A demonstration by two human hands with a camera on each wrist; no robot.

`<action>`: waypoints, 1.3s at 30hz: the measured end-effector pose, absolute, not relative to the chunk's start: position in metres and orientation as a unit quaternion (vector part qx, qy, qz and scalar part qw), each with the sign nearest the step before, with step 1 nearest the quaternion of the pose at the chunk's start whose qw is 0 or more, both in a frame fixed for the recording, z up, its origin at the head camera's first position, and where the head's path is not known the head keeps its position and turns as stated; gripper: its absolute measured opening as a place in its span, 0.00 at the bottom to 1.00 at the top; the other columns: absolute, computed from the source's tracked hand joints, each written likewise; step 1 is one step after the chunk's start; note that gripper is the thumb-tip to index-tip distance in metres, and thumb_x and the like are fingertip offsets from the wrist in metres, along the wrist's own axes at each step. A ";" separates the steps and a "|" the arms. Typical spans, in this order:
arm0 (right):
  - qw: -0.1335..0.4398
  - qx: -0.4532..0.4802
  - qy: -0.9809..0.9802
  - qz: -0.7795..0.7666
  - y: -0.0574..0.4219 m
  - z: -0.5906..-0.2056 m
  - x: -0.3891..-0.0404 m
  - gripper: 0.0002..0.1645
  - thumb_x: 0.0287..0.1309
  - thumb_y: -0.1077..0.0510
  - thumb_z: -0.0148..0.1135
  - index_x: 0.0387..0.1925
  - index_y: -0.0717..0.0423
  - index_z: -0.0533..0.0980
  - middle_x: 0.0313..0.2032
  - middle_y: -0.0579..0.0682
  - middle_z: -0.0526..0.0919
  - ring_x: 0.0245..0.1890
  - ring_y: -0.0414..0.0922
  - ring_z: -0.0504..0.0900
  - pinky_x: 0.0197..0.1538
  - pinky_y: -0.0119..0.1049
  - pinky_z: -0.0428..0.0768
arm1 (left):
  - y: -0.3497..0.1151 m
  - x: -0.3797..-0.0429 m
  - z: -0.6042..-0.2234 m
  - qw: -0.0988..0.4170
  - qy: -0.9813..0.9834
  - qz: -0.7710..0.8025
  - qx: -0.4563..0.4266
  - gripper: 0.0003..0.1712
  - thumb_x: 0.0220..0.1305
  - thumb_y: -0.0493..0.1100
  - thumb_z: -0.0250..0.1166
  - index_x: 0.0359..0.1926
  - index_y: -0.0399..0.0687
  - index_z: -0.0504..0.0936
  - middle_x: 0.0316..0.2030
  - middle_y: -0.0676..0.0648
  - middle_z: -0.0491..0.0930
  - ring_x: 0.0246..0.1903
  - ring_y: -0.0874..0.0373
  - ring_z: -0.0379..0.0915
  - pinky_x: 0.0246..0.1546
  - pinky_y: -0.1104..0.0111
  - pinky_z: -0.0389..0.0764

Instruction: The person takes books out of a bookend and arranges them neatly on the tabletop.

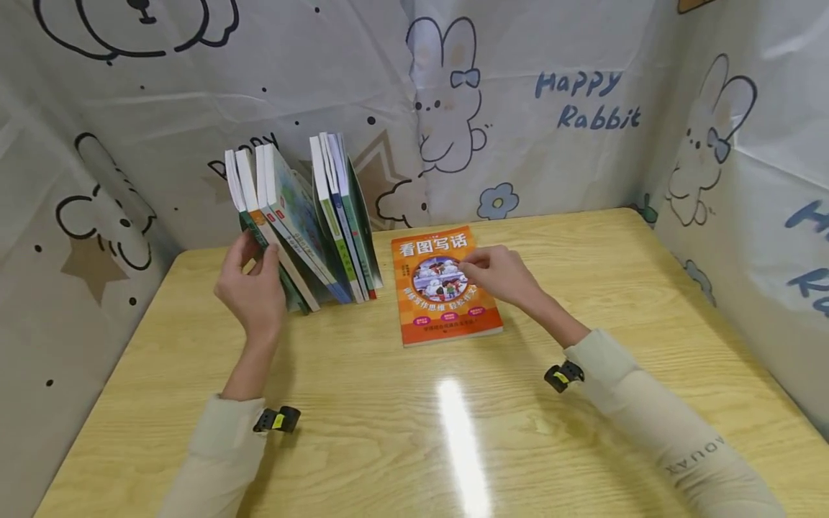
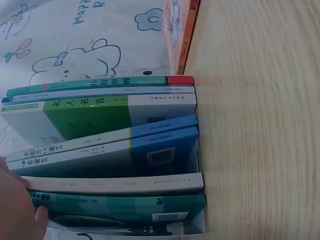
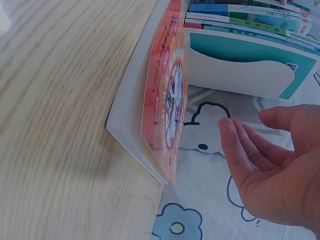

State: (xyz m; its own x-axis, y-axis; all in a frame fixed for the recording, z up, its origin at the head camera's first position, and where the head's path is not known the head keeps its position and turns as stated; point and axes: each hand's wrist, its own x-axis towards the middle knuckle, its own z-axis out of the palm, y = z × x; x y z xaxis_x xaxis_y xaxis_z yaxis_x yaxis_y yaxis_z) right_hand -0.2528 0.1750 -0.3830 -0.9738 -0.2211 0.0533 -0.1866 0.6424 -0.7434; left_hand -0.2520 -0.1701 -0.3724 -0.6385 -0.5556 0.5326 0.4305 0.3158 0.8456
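Note:
A row of upright books stands at the back left of the table, leaning in two groups with a gap between their tops. At its left end my left hand [image 1: 251, 288] grips a green-spined book [image 2: 120, 205], a cream-spined book [image 2: 117, 184] right beside it. An orange picture-writing book [image 1: 447, 324] lies flat to the right of the row, cover up. Over its right edge hovers my right hand [image 1: 501, 275], thumb and fingers bent but parted in the right wrist view, holding nothing. That hand looks clear of the cover.
A white panel with a curved edge [image 3: 235, 72] flanks the right end of the row, like a bookend. Behind the table hangs a pale cloth [image 1: 570, 158] printed with rabbits. Glare crosses the wooden tabletop [image 1: 363, 432] in front.

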 end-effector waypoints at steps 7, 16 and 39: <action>0.023 -0.115 0.901 -0.418 0.175 -0.384 -0.255 0.19 0.71 0.53 0.58 0.50 0.65 0.82 0.42 0.60 0.86 0.39 0.52 0.85 0.41 0.43 0.82 | -0.155 -0.235 -0.348 0.412 -0.687 -0.595 0.066 0.17 0.62 0.28 0.67 0.53 0.33 0.83 0.47 0.37 0.84 0.45 0.55 0.81 0.49 0.67 0.82; 0.014 -0.128 0.903 -0.410 0.171 -0.384 -0.254 0.18 0.72 0.54 0.57 0.47 0.65 0.83 0.39 0.59 0.87 0.35 0.48 0.83 0.41 0.43 0.81 | -0.163 -0.239 -0.354 0.441 -0.709 -0.549 0.040 0.14 0.63 0.28 0.63 0.49 0.38 0.88 0.42 0.40 0.86 0.42 0.55 0.85 0.42 0.71 0.83; 0.016 -0.142 0.892 -0.428 0.166 -0.378 -0.257 0.21 0.72 0.51 0.57 0.55 0.63 0.80 0.45 0.58 0.86 0.45 0.51 0.83 0.49 0.47 0.82 | -0.171 -0.201 -0.318 0.483 -0.706 -0.517 0.028 0.15 0.63 0.34 0.65 0.50 0.44 0.88 0.42 0.44 0.87 0.37 0.63 0.85 0.38 0.75 0.82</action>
